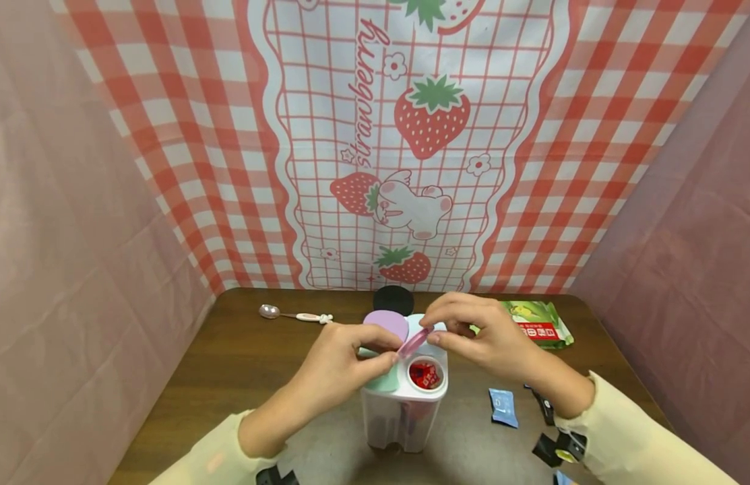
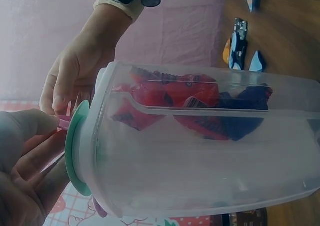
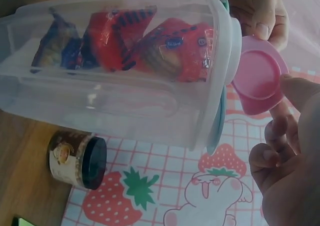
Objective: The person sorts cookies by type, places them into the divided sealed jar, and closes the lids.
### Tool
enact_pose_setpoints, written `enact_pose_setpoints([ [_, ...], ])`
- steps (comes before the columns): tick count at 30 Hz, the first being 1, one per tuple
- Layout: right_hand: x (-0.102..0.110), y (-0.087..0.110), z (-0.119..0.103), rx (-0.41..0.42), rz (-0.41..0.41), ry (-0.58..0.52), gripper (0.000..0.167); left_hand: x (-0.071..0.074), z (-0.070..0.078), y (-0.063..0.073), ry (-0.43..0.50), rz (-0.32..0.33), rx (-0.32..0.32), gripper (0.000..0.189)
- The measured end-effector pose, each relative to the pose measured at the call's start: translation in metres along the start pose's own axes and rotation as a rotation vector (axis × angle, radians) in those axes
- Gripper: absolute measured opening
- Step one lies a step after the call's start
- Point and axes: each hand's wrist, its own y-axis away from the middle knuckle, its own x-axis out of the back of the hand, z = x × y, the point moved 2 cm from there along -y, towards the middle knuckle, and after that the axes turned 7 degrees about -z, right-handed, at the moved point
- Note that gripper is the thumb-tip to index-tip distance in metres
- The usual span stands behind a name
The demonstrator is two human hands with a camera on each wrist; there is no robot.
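Note:
Both hands hold a pink lid (image 1: 414,343) just above a clear plastic storage box (image 1: 405,424). My left hand (image 1: 335,364) pinches its near left edge between thumb and fingers. At the opposite edge, my right hand (image 1: 486,333) grips it with thumb and fingertips. The right wrist view shows the lid's round rim facing the camera. Below it, the box's front right opening (image 1: 426,374) is uncovered, with red wrapped packets (image 3: 172,48) inside. A purple lid (image 1: 385,323) and a green lid (image 1: 384,383) cover other openings; a pale blue lid (image 1: 414,320) is partly hidden by the right hand.
Behind the box stands a jar with a black lid (image 1: 393,298). A spoon (image 1: 297,316) lies at the back left, and a green and red package (image 1: 547,327) at the back right. On the right lie a blue packet (image 1: 503,408) and a dark packet (image 1: 542,407).

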Motion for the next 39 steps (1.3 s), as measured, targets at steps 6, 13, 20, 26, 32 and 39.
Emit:
enact_pose_setpoints([
  [6, 0.001, 0.001, -0.001, 0.027, 0.002, 0.003, 0.032, -0.001, -0.002, 0.002, 0.029, 0.013, -0.005, 0.013],
  [13, 0.002, 0.011, -0.004, 0.076, -0.02, -0.032, 0.036, 0.005, -0.009, 0.009, 0.057, 0.067, -0.101, 0.014],
  [20, -0.001, 0.034, -0.007, 0.054, -0.039, -0.029, 0.039, 0.014, -0.025, 0.014, -0.025, 0.067, -0.028, 0.044],
  [26, -0.008, 0.045, -0.007, 0.089, -0.049, -0.037, 0.038, 0.012, -0.048, 0.021, 0.107, -0.032, 0.157, 0.074],
  [32, -0.015, 0.05, -0.005, 0.099, -0.05, -0.016, 0.035, 0.007, -0.062, 0.027, 0.256, -0.129, 0.22, 0.081],
  [39, -0.019, 0.053, -0.007, -0.086, -0.024, 0.035, 0.026, 0.004, -0.063, 0.033, 0.266, -0.188, 0.2, 0.088],
])
